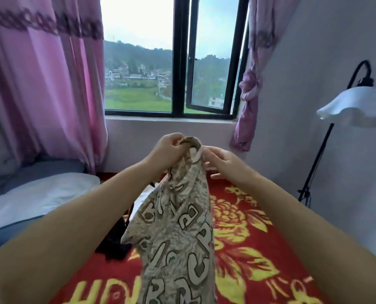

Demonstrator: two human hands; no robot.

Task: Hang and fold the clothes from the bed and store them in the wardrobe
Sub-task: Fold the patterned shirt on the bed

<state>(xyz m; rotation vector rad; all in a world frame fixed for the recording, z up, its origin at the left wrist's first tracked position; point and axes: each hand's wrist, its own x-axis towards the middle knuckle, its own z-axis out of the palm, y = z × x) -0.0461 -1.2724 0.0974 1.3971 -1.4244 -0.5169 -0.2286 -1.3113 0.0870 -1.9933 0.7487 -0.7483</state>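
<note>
A beige T-shirt [178,227] printed with large letters hangs down in front of me over the bed. My left hand [168,150] grips its collar at the top. My right hand [221,160] is just right of the collar, thumb and forefinger pinching the collar's edge while the other fingers spread out. Under the shirt lie a black garment [114,242] and a white garment [143,196] on the red blanket [259,249] with yellow flowers.
A white pillow [35,200] lies on the bed at the left. Pink curtains [42,84] frame a half-open window [206,62] ahead. A black floor lamp with a white shade [353,106] stands by the right wall.
</note>
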